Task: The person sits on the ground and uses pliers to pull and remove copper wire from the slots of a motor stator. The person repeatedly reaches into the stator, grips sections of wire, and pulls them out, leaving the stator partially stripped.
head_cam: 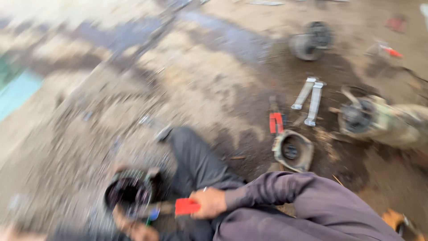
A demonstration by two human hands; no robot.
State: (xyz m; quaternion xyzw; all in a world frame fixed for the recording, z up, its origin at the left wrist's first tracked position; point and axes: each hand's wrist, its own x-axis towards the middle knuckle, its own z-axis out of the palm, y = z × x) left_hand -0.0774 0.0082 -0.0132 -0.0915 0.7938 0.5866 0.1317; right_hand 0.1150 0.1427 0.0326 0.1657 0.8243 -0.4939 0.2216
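Observation:
The whole view is blurred by motion. My right hand (pixel 208 203), at the end of a purple sleeve, grips a red-handled tool (pixel 187 206) low in the middle. My left hand (pixel 133 228) is at the bottom edge, just below a round dark motor housing (pixel 129 193) that sits on the dirt ground by my dark-trousered leg (pixel 196 160). A small blue and green piece (pixel 152 216) shows between my two hands. Blur hides whether my left hand holds it.
On oily ground to the right lie two grey spanners (pixel 308 100), red-handled pliers (pixel 276 122), a round metal end cover (pixel 293 151) and a dirty motor body (pixel 372 119). Another round part (pixel 312 40) and a red item (pixel 392 51) lie farther back.

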